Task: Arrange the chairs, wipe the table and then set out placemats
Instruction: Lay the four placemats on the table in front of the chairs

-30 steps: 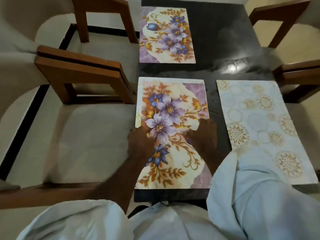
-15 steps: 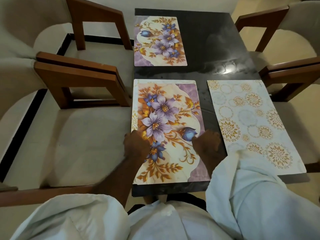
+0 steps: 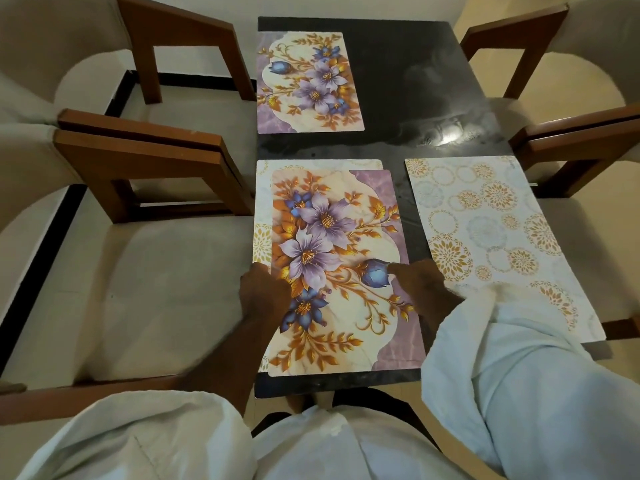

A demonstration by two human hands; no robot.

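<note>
On the black table (image 3: pixel 412 74), a floral placemat (image 3: pixel 332 237) lies near me on top of a pale circle-patterned placemat (image 3: pixel 261 241). Only a strip of that lower mat shows, along the left and top edges. My left hand (image 3: pixel 265 294) has its fingers curled at the left edge of this stack, gripping the lower mat. Resting on the floral mat's right side, my right hand (image 3: pixel 424 282) presses it with a finger stretched toward the blue bud. A second floral placemat (image 3: pixel 308 81) lies at the far left. Another circle-patterned placemat (image 3: pixel 485 230) lies at the near right.
Two cushioned wooden chairs stand at the table's left, one near (image 3: pixel 156 292) and one far (image 3: pixel 194 109). Wooden arms of two more chairs (image 3: pixel 575 140) show on the right. My pale sleeves (image 3: pixel 519 375) cover the table's near right corner.
The near floral mat has slid right, uncovering the circle-patterned mat beneath. My hands drew back toward me, and the left one moved to the stack's left edge.
</note>
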